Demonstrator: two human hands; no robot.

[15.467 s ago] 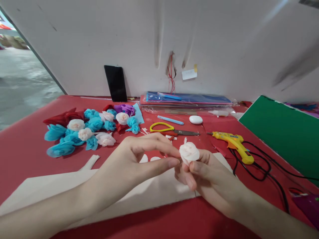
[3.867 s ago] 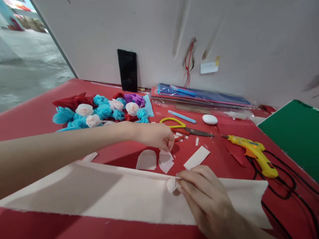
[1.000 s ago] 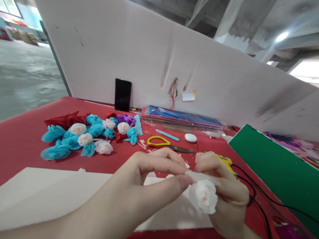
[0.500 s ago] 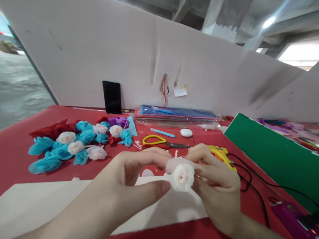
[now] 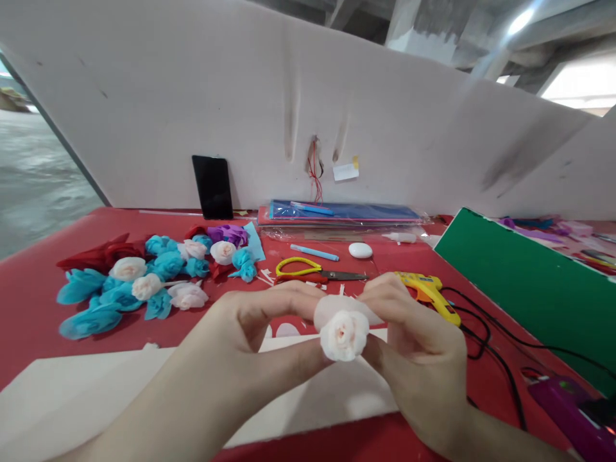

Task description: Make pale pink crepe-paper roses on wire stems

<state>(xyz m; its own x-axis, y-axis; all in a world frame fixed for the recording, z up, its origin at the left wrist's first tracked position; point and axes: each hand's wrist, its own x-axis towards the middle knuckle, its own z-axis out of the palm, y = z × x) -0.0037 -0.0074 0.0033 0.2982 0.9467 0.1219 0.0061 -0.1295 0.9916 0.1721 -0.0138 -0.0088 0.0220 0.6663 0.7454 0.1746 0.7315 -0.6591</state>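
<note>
A pale pink-white paper rose point(image 5: 344, 335) is held between both hands, its rolled centre facing me. Behind its head a loose pale petal point(image 5: 332, 308) stands out, pinched at its edges. My left hand point(image 5: 269, 337) grips the flower from the left, thumb against the bloom and fingers behind. On the other side my right hand point(image 5: 414, 340) has its thumb and fingers closed on the rose and petal. The rose's underside is hidden by the hands. Beneath them lies a white board point(image 5: 308, 398), with loose pale petals point(image 5: 287, 330) near its far edge.
Blue, white, red and purple paper flowers point(image 5: 168, 263) lie at left. Beyond my hands are yellow-handled scissors point(image 5: 308, 269), a blue pen point(image 5: 314, 252) and a white oval case point(image 5: 360, 250). A yellow glue gun point(image 5: 430, 294) with a black cable sits right, beside a green board point(image 5: 520, 295).
My left thumb has moved in against the bloom, and the right fingers have shifted along the petal. The rose is slightly higher and further left, turned more toward me.
</note>
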